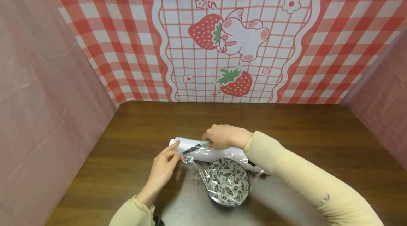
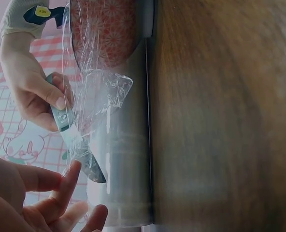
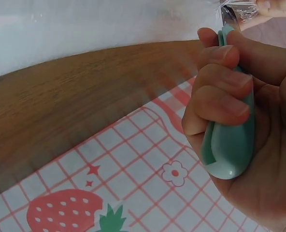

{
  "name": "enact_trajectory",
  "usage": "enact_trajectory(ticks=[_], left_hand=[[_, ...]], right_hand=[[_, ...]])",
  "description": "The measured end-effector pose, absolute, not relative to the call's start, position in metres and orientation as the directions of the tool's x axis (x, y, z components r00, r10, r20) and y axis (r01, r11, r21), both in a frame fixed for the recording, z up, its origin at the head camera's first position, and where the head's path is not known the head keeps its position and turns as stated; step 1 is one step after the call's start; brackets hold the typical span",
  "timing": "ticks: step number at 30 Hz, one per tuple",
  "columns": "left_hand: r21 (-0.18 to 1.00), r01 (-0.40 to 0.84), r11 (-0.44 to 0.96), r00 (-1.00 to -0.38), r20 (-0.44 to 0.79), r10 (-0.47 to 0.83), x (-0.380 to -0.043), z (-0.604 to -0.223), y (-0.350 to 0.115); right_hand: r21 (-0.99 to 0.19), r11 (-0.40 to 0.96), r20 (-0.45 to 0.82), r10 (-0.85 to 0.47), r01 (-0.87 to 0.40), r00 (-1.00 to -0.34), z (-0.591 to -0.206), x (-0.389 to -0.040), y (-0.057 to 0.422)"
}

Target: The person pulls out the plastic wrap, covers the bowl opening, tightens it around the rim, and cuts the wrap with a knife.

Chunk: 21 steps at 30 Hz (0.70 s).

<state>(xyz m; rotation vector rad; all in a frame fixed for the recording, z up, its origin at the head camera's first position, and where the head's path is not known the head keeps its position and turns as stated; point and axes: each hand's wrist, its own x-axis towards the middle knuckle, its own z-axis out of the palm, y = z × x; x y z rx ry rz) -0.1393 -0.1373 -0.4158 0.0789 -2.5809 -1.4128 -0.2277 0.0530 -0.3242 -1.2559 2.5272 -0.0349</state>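
Note:
A fruit knife with a mint-green handle is gripped by my right hand, fingers wrapped round it. Its dark blade points left and toward me, against the clear plastic wrap. Just past the blade tip, my left hand pinches a bunched edge of the wrap between thumb and fingers, with one finger reaching to the left end of the wrap roll. Film stretches from there across a bowl in front of the roll. Dark leaves and flowers pattern the bowl's inside; its outside is reddish.
The brown wooden table extends to both sides and behind the roll. At its back edge hangs a red-checked cloth with strawberries. Pink curtains border the sides. A dark strap with a yellow label circles the right wrist.

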Motion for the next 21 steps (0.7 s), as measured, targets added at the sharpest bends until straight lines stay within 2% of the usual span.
enact_trajectory(ticks=[9, 21], left_hand=[[0.831, 0.046, 0.555, -0.980, 0.145, -0.135, -0.141, -0.416, -0.138], [0.830, 0.029, 0.557, -0.981, 0.130, -0.144, -0.141, -0.416, -0.139]], right_hand=[[-0.138, 0.614, -0.306, -0.773, -0.777, -0.557, -0.319, -0.229, 0.057], [-0.175, 0.614, -0.340, -0.771, -0.769, -0.539, -0.320, -0.231, 0.067]])
